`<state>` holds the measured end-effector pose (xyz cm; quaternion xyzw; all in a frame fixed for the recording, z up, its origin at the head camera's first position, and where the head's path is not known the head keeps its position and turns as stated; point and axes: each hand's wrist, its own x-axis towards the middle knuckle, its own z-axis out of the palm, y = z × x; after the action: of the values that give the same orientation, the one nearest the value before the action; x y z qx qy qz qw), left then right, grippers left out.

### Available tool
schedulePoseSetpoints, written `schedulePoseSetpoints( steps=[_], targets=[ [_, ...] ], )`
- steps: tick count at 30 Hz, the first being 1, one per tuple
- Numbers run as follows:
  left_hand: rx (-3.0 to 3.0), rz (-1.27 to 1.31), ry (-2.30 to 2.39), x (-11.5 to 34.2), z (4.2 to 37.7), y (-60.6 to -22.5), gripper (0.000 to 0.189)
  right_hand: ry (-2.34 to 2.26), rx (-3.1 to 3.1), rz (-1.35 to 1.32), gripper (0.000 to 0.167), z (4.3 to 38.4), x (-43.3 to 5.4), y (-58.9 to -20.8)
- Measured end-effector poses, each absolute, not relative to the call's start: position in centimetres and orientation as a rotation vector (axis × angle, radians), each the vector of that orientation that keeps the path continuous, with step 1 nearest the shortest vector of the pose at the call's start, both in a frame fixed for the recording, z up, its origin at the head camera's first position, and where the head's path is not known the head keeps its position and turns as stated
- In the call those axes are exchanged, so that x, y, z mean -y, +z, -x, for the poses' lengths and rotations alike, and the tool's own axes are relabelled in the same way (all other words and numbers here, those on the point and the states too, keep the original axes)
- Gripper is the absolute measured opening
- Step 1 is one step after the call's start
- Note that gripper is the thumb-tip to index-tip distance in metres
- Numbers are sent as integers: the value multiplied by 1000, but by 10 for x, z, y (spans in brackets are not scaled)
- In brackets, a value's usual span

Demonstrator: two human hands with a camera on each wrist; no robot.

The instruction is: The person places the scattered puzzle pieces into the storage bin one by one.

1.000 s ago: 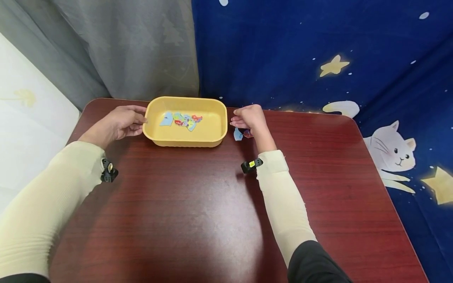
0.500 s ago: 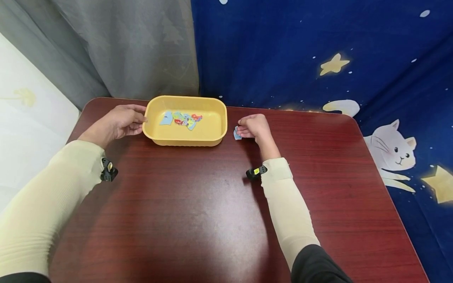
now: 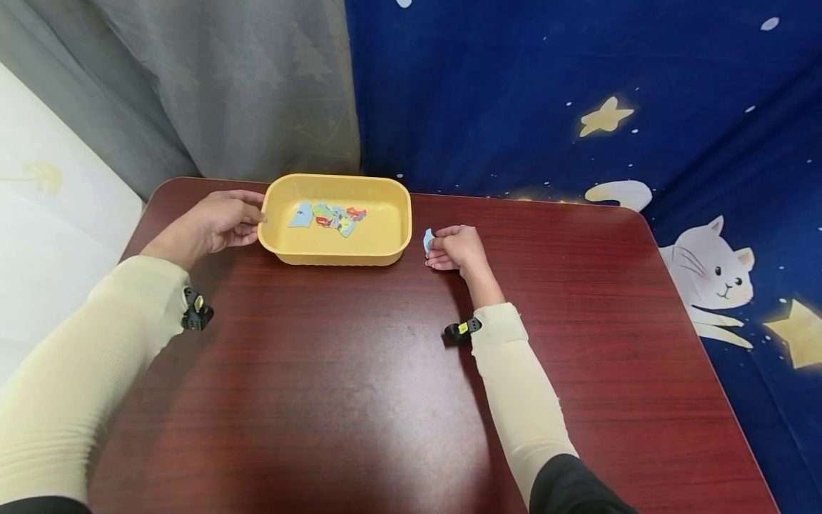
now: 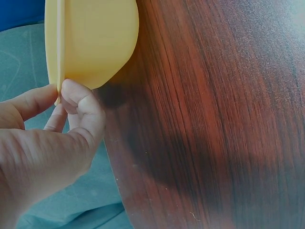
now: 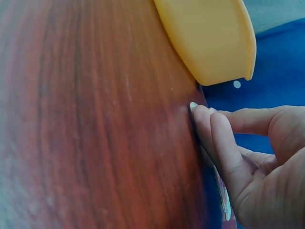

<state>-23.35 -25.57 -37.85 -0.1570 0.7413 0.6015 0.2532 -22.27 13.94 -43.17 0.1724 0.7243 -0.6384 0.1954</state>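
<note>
A yellow plastic basin [image 3: 335,260] stands at the back of the table, left of centre. Several flat, irregular, colourful map-like puzzle pieces [image 3: 330,218] lie on its floor. My left hand [image 3: 221,223] pinches the basin's left end by the rim, thumb and finger on either side of the lip in the left wrist view. Right of the basin, apart from it, my right hand [image 3: 461,250] holds a light blue puzzle piece [image 3: 427,240] in its fingers. A thin coloured edge [image 5: 225,196] shows beneath that hand in the right wrist view; the rest of it is hidden.
The dark red wooden table [image 3: 359,371] reaches from the basin toward my body. Behind it hang a grey curtain [image 3: 257,86] and a blue curtain [image 3: 488,86] with stars. A small black camera [image 3: 459,330] sits on my right wrist.
My right hand has come nearer to me and gripped the light blue piece, raising it on edge. A dark reddish piece beside it is now out of sight. My left hand stays put.
</note>
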Motion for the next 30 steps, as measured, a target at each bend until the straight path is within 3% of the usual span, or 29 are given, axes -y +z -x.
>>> schedulePoseSetpoints(
  steps=[16, 30],
  targets=[
    [-2014, 428, 1639, 255, 232, -375, 41, -1718, -2202, -503, 36, 221, -130, -438],
    [-2016, 417, 1620, 255, 233, -376, 53, -1417, -2425, -559, 25, 222, -121, -437]
  ],
)
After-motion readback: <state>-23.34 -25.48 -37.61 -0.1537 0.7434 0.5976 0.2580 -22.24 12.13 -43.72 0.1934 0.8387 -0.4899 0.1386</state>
